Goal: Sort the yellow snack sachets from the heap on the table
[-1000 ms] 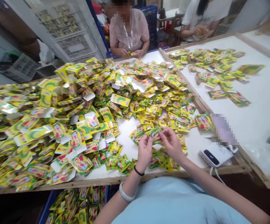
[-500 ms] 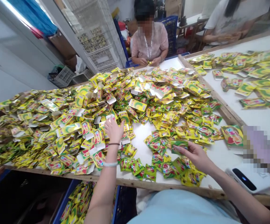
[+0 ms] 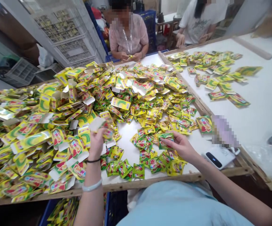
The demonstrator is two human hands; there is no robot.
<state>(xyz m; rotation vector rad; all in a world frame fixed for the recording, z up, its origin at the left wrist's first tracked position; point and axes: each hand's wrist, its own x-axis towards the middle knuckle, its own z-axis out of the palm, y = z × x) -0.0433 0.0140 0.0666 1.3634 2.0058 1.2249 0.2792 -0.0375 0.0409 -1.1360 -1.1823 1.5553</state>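
Observation:
My left hand (image 3: 96, 145) is closed on a small printed carton (image 3: 108, 132), blurred, with a white flap showing; it is just above the heap of yellow cartons (image 3: 76, 147). Between the thumb and fingers of my right hand (image 3: 184, 147) is a green sachet (image 3: 165, 141). That hand hovers over the near side of a pile of green and yellow sachets (image 3: 150, 117). More loose sachets (image 3: 138, 171) lie near the table's front edge, below and between my hands.
A wooden strip (image 3: 185, 84) divides the white table (image 3: 263, 103); several flat cartons (image 3: 220, 80) lie beyond it. A white device with a dark display (image 3: 217, 159) sits at the right. Across the table are two people. A blue crate (image 3: 50, 210) of packets stands below the front edge.
The camera view has swung to the right. My left hand has lifted a carton off the heap. My right hand still holds the green sachet.

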